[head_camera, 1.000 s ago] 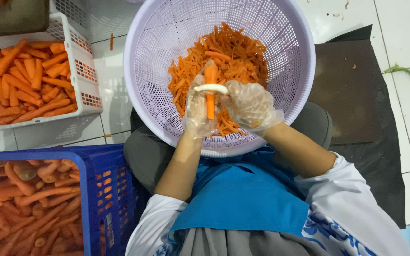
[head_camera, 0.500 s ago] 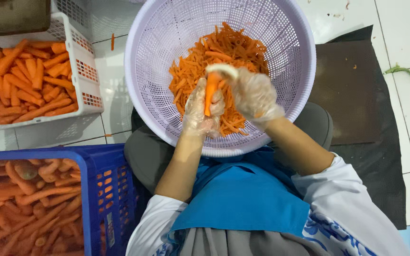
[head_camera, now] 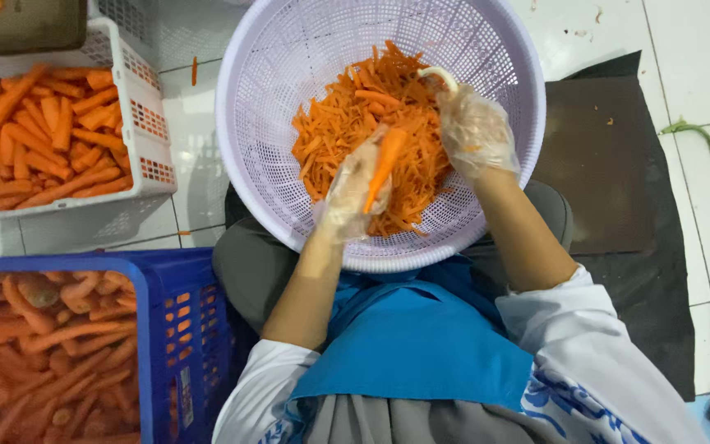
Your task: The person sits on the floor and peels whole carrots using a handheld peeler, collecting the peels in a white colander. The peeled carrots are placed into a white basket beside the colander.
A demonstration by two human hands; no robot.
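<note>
White tiled floor (head_camera: 684, 49) under a dark mat (head_camera: 610, 164).

Bright, even overhead light, soft shadows, sharp focus, slightly blurred corners.

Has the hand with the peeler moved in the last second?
Yes. The right hand with the white peeler has slid from over the carrot toward the far rim of the basket, away from the left hand.

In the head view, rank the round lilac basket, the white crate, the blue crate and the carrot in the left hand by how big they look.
1. Round lilac basket.
2. and 3. Blue crate and white crate: unsure, since both are cut off by the frame and the blue one sits nearer the camera.
4. Carrot, smallest by far.
</note>
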